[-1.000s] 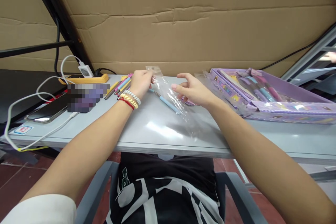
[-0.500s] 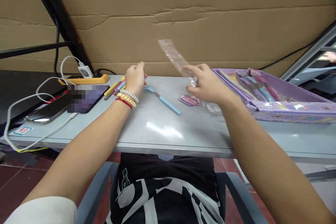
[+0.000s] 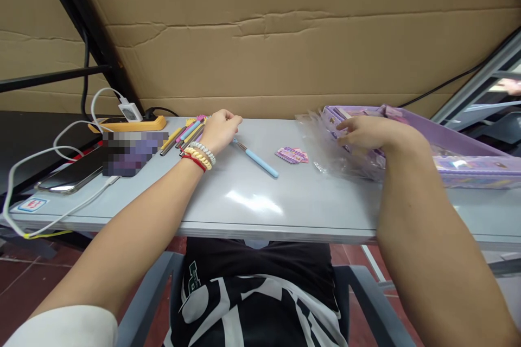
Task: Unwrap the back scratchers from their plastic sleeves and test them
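Observation:
My left hand is closed, its fingers curled together over the far end of a blue-handled stick with a metal shaft. Whether anything is in those fingers is hidden. The stick's claw-like tip is mostly covered by the hand. Beside the wrist lie several coloured sticks. My right hand is open, fingers apart, above clear plastic wrappers at the left end of a purple box. Between the hands rest small purple printed cards.
A yellow power strip with a white charger stands at the back left. Two phones lie in front of it, one a dark phone, with a white cable looping over the table edge. Cardboard walls the back.
My right hand has moved right to the purple box and let go of the long clear wrapper, now among the plastic there. My left hand has shifted slightly right and down, covering the stick's tip.

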`<state>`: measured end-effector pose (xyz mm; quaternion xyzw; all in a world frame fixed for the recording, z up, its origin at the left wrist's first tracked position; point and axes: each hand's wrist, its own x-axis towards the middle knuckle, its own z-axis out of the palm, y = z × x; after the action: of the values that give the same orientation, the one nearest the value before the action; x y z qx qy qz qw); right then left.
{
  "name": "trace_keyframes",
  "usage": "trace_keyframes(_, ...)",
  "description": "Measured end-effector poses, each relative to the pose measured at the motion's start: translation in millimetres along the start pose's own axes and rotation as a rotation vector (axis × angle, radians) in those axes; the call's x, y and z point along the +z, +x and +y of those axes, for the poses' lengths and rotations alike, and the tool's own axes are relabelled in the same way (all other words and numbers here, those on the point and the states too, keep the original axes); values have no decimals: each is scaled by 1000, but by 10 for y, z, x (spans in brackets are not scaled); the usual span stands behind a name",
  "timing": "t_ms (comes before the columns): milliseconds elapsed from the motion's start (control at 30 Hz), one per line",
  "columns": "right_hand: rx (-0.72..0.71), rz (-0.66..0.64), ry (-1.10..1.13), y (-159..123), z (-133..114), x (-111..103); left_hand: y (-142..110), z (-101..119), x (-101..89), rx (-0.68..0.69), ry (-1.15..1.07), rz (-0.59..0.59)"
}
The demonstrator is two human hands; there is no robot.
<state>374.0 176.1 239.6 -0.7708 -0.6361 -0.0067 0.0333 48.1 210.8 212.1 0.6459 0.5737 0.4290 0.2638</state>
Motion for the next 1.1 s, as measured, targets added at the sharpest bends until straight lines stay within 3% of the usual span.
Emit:
trace_keyframes(100,53,-165,-41,-27,-113,-26,2,-15,-4,36,140,-33)
trace_keyframes(167,81,-177,-59,-36,-160,-56,-1,-32,0,107,328,-58)
trace_keyframes(267,162,-148,-29,-18,-192,-72,-24,-48,14,227,528,-135)
trace_keyframes(433,263,-60,17,-38,-235,-44,-66,-41,26,343,552,-267)
trace_keyframes(567,258,30,77,-208,-319,-113,-66,-53,20,373,559,-288)
trace_keyframes(667,133,286,156,-342,-432,-169,-64,-62,18,386,551,-293)
trace_keyframes(733,-36,430,190,-390,-537,-156,-66,-62,20,408,567,-320)
trace_keyframes(800,-253,482,198,-411,-666,-94,-68,-58,24,443,598,-362)
trace_keyframes(933,-600,297,146,-439,-941,93,-76,-45,29,497,658,-519)
trace_keyframes(1100,-726,61,142,-489,-1149,234,-88,-47,33,495,700,-611)
